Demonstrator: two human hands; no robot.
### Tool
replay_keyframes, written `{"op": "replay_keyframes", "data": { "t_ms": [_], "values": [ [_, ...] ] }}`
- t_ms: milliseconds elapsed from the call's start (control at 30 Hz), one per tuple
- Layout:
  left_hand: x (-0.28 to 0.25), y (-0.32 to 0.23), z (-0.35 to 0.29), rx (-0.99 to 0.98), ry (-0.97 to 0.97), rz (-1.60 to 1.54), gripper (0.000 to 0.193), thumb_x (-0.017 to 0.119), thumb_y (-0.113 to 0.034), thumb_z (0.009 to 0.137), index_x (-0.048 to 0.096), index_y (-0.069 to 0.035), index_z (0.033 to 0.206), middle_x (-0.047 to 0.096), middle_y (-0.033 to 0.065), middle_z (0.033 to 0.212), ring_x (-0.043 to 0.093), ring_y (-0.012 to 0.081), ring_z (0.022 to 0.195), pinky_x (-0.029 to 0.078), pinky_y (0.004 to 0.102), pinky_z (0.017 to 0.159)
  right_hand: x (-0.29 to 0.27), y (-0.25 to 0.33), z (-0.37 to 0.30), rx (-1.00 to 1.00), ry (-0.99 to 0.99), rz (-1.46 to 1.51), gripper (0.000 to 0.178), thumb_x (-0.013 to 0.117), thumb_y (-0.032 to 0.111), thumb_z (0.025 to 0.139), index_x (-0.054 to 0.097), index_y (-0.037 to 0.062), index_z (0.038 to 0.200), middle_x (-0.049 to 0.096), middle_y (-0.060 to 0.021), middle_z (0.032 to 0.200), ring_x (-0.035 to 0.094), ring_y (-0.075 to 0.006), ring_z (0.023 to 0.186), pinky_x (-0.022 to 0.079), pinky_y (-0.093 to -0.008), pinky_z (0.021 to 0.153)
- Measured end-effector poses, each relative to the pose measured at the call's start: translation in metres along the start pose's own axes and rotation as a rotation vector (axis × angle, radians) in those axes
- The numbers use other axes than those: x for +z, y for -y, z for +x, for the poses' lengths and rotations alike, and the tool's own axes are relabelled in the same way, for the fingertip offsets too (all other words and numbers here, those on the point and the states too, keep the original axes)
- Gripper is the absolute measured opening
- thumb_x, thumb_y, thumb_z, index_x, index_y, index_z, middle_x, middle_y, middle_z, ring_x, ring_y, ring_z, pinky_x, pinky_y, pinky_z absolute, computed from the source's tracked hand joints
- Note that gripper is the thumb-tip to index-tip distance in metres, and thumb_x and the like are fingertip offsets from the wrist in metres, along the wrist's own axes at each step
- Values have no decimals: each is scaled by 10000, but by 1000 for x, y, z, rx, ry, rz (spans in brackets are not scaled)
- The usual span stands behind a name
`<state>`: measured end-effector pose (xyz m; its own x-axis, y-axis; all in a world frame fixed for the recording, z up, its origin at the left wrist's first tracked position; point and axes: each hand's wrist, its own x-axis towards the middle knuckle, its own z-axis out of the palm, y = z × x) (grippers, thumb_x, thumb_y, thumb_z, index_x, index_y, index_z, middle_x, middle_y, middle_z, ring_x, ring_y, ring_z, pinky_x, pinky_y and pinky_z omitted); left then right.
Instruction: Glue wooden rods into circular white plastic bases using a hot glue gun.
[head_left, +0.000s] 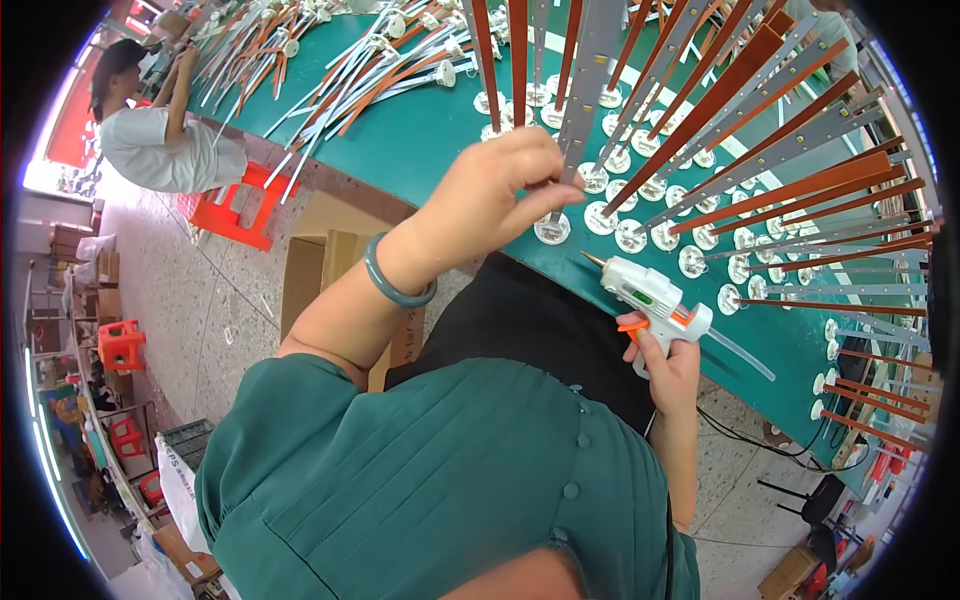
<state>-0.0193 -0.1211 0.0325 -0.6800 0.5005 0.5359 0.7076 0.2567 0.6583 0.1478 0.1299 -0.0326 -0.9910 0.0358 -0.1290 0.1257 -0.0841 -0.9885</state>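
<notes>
My left hand (500, 185) is closed at the lower part of a grey metal strip dotted with small LEDs (590, 90), thumb and fingers pinching it. The strip stands upright on a round white base (552, 229) near the table's front edge. In my right hand (668, 368) is a white and orange hot glue gun (645, 292), my fingers wrapped round its handle by the orange trigger. Its nozzle points left, towards the bases, and touches none of them. From the gun's rear sticks a clear glue stick (740, 355).
More brown and grey strips (735, 80) stand on white bases across the green table (400, 150). Loose strips (375, 90) lie in piles farther left. A cardboard box (310, 240) stands below the edge. A person (150, 140) works at far left by a red stool (235, 215). Black cables (760, 440) hang at right.
</notes>
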Motion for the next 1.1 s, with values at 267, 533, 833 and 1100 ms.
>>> {"op": "replay_keyframes", "data": {
  "t_ms": [267, 533, 833, 1100],
  "values": [
    [19, 13, -15, 28, 120, 35, 94, 721, -65, 835, 710, -35, 923, 659, 90, 835, 645, 271, 767, 520, 341, 676, 18, 3, 21, -56, 7, -243, 293, 627, 58, 924, 592, -37, 1198, 706, -74, 990, 586, -80, 700, 485, -227, 607],
    [17, 28, -12, 36, 87, 27, 72, 704, -98, 853, 701, -34, 887, 643, 87, 799, 639, 275, 729, 514, 349, 639, 31, 7, 28, -78, -8, -312, 218, 595, 95, 945, 656, -39, 1106, 704, -62, 953, 556, -60, 655, 436, -219, 586],
    [16, 27, -13, 26, 92, 16, 52, 710, -67, 840, 712, -35, 881, 673, 77, 824, 664, 253, 752, 527, 326, 651, 33, 4, 32, -98, -9, -399, 223, 601, 83, 943, 633, -35, 1129, 696, -57, 932, 545, -59, 636, 428, -214, 562],
    [18, 27, -12, 35, 70, -21, 111, 707, -123, 863, 678, -16, 849, 636, 92, 787, 630, 285, 712, 512, 356, 623, 32, -4, 31, -164, -29, -471, 183, 600, 91, 943, 617, -37, 1074, 686, -60, 900, 544, -64, 629, 431, -219, 557]
  ]
}}
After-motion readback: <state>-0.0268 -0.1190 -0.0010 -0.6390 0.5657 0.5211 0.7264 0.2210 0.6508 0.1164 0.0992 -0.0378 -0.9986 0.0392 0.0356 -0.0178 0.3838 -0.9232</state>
